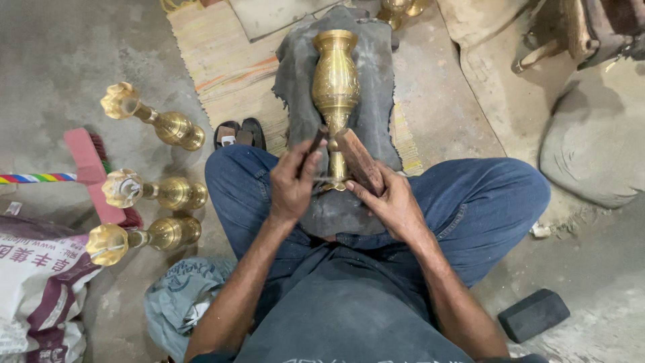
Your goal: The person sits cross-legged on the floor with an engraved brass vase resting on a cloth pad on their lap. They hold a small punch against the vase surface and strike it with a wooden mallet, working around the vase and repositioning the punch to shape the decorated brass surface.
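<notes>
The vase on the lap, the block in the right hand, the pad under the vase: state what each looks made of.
Vase: looks like brass, yellow metal with a bright sheen and fine engraved pattern.
Block in the right hand: probably wood, reddish-brown and dull, no shine.
Pad: seems a soft dark grey sheet, leather or heavy cloth; matte, creased, ragged-edged. Which one cannot be told.

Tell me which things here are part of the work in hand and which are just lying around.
In use:
- engraved brass vase on the grey cloth
- thin tool in the left hand
- wooden block in the right hand

Lying about:
- three brass vases on the floor
- sandals
- pink brush
- printed sack
- dark block
</notes>
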